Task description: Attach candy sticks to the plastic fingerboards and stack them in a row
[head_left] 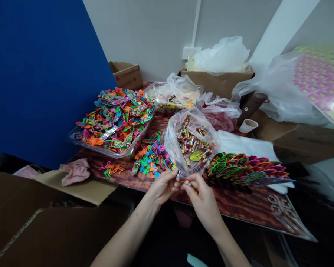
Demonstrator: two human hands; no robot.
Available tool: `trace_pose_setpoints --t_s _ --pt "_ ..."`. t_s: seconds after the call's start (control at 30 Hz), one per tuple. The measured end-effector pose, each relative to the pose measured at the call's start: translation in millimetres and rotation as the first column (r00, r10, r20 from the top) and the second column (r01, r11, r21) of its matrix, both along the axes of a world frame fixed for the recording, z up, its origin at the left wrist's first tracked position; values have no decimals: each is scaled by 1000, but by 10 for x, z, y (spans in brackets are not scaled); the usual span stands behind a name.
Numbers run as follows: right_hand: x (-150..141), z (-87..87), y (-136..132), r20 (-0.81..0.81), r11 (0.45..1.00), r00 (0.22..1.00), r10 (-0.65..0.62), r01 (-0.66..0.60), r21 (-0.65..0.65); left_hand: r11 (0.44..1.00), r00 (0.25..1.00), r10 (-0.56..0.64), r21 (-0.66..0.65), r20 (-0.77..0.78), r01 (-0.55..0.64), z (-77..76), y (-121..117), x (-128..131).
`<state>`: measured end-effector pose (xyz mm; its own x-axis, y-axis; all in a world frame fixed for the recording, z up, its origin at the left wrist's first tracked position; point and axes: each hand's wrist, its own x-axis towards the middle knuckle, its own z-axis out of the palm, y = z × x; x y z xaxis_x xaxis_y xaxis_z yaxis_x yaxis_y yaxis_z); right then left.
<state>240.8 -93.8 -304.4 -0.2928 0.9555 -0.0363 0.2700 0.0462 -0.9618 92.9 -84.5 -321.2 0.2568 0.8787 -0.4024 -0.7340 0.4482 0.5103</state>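
Observation:
Near the front edge of the table, my left hand (pixel 164 187) pinches a small blue toy skateboard (pixel 171 165). Close beside it, my right hand (pixel 202 198) is closed on a small printed tube-like piece (pixel 187 182), whose tip meets the toy; whether the two are joined is unclear. Just beyond my hands sits a clear plastic bag (pixel 171 129) of similar printed pieces. A loose pile of colourful toy skateboards (pixel 153 157) lies left of the bag. To the right, many toy skateboards (pixel 245 167) are lined up in overlapping rows.
A clear tub (pixel 125 152) heaped with toy skateboards stands at the left. Orange and green pieces (pixel 113 170) lie before it. A second tub (pixel 163 89), a paper cup (pixel 248 126) and a brown bottle (pixel 252 105) are behind. Open cardboard (pixel 80 185) borders the table's left front.

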Motion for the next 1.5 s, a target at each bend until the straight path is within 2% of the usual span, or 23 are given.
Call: trace_pose_setpoints --t_s 0.2,0.3,0.37,0.43,0.5,0.6,0.7,0.83,0.93,1.03,1.1,1.17,1.27,1.33,1.37,1.43,1.5 --pt "2 29 -25 87 991 996 -14 3 132 1000 996 -10 19 -85 11 33 -29 37" --pt "22 72 -41 216 977 975 -44 -4 213 999 976 9 39 -219 0 77 -34 57" --pt "32 90 -33 262 975 964 -50 -10 223 998 949 28 70 -314 -7 105 -35 65" --pt "31 67 -5 184 989 983 -22 -5 146 994 929 31 108 -369 9 120 -36 68" --pt "15 -2 35 -20 999 999 29 -29 -17 992 913 25 125 -406 28 121 -39 69" --pt "-14 -123 73 -285 970 958 20 -88 -228 992 878 41 122 -476 19 112 -46 78" --pt "11 -141 63 -349 940 937 -5 -115 -322 992 856 78 121 -511 -18 118 -37 103" --pt "155 -12 19 -377 899 926 -12 -154 -409 993 875 111 86 -471 -80 138 7 141" --pt "251 33 -4 -441 838 897 -13 -231 -495 994 882 107 73 -458 -83 136 28 171" --pt "266 -18 -28 -520 802 854 -27 -292 -521 992 873 106 106 -477 -62 133 21 207" --pt "232 -63 -57 -513 817 857 -45 -264 -513 989 850 117 137 -514 -53 144 12 221" --pt "180 -83 -96 -423 878 905 -51 -161 -450 985 821 120 171 -558 -27 165 7 222" --pt "116 -63 -154 -218 984 974 -60 21 -177 975 790 117 220 -602 24 203 9 208" --pt "100 -53 -177 -159 997 985 -66 59 -50 970 780 112 239 -615 49 222 11 199" --pt "100 -57 -184 -175 997 983 -59 49 -60 968 778 109 243 -618 57 228 11 197" --pt "103 -86 -194 -295 983 954 -52 -4 -184 967 775 96 244 -625 77 238 9 197" --pt "103 -129 -204 -464 943 882 -81 -83 -323 965 770 84 244 -633 95 251 9 199"
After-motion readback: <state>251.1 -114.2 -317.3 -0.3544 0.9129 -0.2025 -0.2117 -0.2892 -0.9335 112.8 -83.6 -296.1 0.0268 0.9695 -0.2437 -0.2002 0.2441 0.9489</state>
